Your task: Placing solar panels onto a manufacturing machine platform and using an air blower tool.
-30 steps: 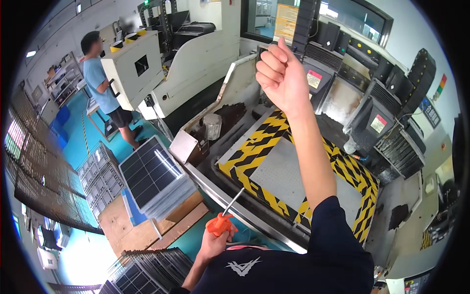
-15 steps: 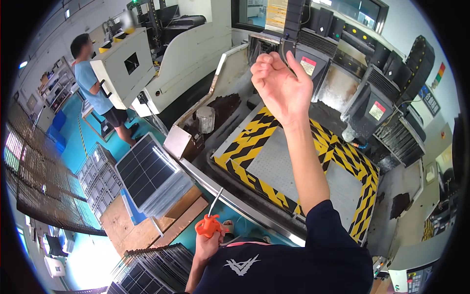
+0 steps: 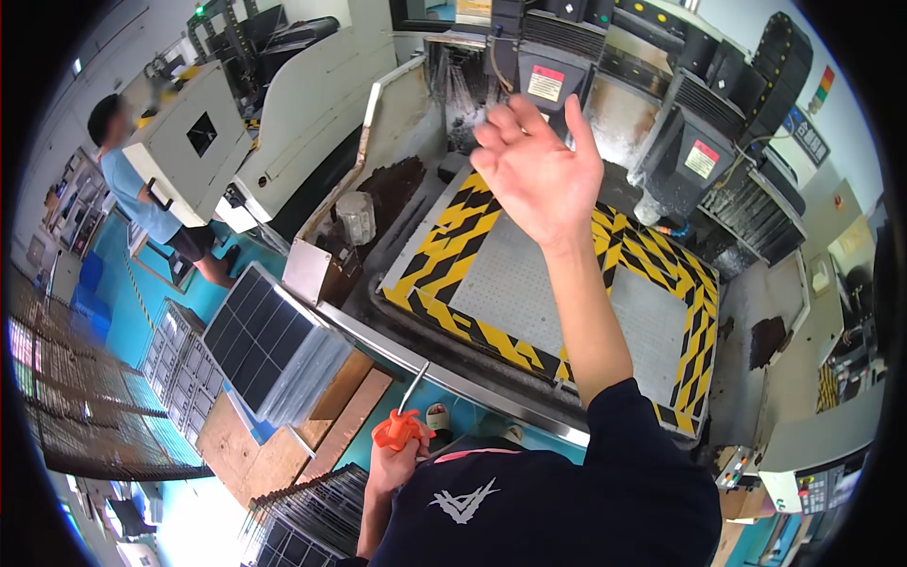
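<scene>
Low in front of my body, my left hand (image 3: 391, 467) is closed round an orange air blow gun (image 3: 397, 431). Its thin bent metal nozzle points up toward the machine's front rail (image 3: 463, 386). Raised and stretched forward over the machine bed, my right hand (image 3: 542, 178) holds nothing; the palm shows, with the thumb apart and the fingers slightly curled. Below it lies a flat grey perforated plate (image 3: 510, 283), bordered and divided by yellow-black striped tape (image 3: 463, 317). Neither hand touches the plate.
Two dark spindle heads (image 3: 685, 156) hang over the bed's far side. At left, a stack of dark gridded panels (image 3: 260, 331) rests on a wooden board (image 3: 241, 444). Black racks (image 3: 312, 515) stand beside my left arm. A person in blue (image 3: 142, 194) stands by a white cabinet (image 3: 189, 142).
My view has turned, so the machine and panels sit further left in the picture. The fingers of my raised right hand have spread a little. My left hand keeps its grip on the blow gun.
</scene>
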`<state>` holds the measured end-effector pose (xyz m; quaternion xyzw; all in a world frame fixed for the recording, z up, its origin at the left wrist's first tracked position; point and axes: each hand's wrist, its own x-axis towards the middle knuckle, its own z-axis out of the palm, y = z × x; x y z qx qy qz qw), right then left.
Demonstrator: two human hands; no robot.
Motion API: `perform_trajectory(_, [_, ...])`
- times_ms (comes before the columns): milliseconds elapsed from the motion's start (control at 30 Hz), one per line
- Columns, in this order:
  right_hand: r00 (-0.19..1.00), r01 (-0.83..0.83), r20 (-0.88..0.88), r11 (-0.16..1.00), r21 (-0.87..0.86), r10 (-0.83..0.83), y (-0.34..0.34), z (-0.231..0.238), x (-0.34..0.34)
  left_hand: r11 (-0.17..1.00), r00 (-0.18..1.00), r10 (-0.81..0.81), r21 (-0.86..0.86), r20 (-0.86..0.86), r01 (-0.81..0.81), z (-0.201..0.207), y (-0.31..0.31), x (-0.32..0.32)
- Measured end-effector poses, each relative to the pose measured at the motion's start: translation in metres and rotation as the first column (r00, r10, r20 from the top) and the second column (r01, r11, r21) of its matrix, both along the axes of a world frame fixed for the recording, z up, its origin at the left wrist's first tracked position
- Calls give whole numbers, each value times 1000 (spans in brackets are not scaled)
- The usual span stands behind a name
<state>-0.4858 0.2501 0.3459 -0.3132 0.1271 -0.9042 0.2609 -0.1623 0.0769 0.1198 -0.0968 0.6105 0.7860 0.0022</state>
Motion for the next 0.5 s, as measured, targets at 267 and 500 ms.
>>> perform_trajectory(267, [986,-84,-150,994,-71,73,21,-7,2,983,987,-161,-91,27,162,5,-1,-9])
perform_trajectory(500, [921,186,-357,981,54,-155,34,-16,7,987,989,-137,-72,56,140,7,5,-14])
